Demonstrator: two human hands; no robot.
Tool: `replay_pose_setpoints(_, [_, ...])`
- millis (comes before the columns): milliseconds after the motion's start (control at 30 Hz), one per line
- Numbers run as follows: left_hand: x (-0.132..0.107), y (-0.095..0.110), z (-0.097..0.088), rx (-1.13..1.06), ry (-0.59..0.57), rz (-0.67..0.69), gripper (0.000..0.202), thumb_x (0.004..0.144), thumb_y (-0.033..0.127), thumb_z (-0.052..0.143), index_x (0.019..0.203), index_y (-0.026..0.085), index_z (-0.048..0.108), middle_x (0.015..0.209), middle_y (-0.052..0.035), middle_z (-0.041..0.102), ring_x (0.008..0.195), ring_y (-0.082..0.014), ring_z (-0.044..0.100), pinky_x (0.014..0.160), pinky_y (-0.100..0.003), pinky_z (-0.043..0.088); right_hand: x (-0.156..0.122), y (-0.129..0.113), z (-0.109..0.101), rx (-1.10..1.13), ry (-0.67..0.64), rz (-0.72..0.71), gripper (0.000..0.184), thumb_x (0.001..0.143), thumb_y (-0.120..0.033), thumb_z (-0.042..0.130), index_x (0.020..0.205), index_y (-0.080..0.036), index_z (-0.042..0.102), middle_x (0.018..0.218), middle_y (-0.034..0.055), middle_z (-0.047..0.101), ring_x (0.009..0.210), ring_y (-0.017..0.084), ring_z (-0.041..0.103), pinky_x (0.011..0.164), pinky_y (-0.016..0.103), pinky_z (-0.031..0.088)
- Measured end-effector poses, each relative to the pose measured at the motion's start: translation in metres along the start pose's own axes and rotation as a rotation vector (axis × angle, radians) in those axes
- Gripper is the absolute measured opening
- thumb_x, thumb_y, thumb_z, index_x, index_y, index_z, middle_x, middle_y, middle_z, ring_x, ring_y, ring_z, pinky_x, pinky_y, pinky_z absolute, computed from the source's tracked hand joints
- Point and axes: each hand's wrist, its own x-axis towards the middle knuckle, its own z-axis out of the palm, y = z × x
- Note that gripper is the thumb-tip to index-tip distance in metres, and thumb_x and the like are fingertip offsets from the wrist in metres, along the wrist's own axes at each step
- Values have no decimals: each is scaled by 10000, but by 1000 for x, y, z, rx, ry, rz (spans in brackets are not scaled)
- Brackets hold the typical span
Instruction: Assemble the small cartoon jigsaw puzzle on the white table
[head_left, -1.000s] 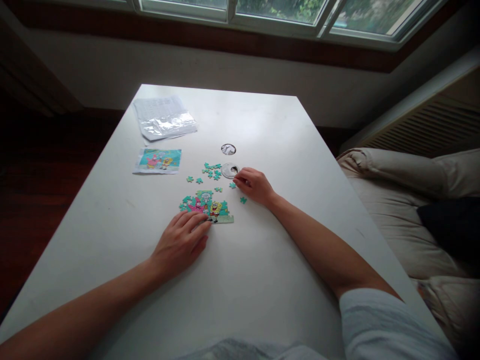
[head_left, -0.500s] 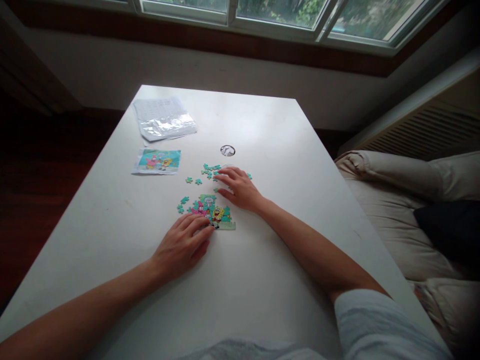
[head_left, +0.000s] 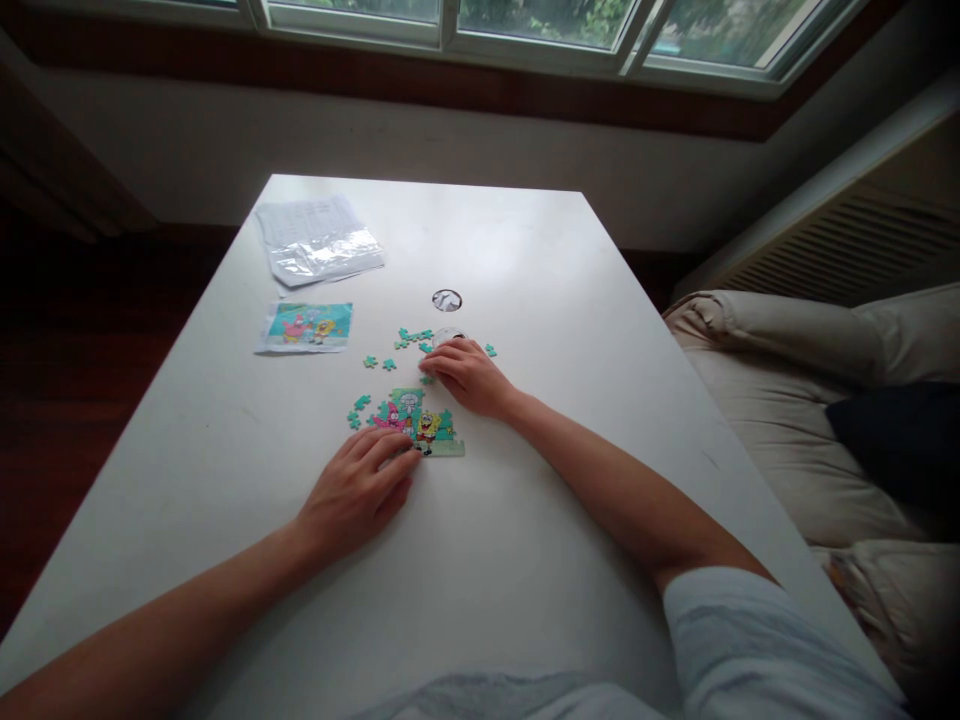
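A partly joined jigsaw puzzle (head_left: 411,405) with cartoon figures, one pink, one yellow and one pale green, lies flat on the white table (head_left: 525,560). My left hand (head_left: 364,475) rests at its lower left edge, open, fingers stretched out over the border. Beyond the puzzle, my right hand (head_left: 469,375) is low over the loose pieces with thumb and fingers drawn together; whatever is between the fingertips is hidden. One loose puzzle piece (head_left: 426,380) lies just below those fingertips. Several green-blue pieces (head_left: 412,337) cluster behind, and a few more pieces (head_left: 358,412) lie left of the puzzle.
A printed picture sheet (head_left: 306,327) with the same figures lies to the left. Behind it are papers in a clear plastic sleeve (head_left: 322,245). The tabletop has a round hole (head_left: 447,300), with a round disc (head_left: 450,336) partly behind my right hand. A beige sofa (head_left: 780,420) stands right of the table.
My right hand's fingers, spread before, have closed together over the loose pieces, and the hand has shifted slightly. My left hand stays at the puzzle's edge. The whole view has shifted a little.
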Motion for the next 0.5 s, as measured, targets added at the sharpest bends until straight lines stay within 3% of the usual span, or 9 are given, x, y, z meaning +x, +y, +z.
replay_pose_setpoints(167, [-2, -3, 0, 2, 2, -13, 276, 960, 219, 559, 1225, 222, 637, 1291, -93, 635, 1221, -272, 555, 1083, -492, 469, -1, 4, 1, -37, 38, 48, 269, 1015, -229, 477, 1137, -234, 718, 1069, 75, 684, 1028, 211, 524, 936, 377, 410])
replay_pose_setpoints(500, [-2, -2, -2, -12, 15, -14, 259, 964, 222, 554, 1206, 220, 645, 1276, -94, 643, 1203, -265, 566, 1072, -484, 478, -1, 3, 0, -61, 32, 92, 215, 1001, -263, 513, 1040, -224, 721, 1054, 93, 630, 1012, 216, 477, 925, 370, 397])
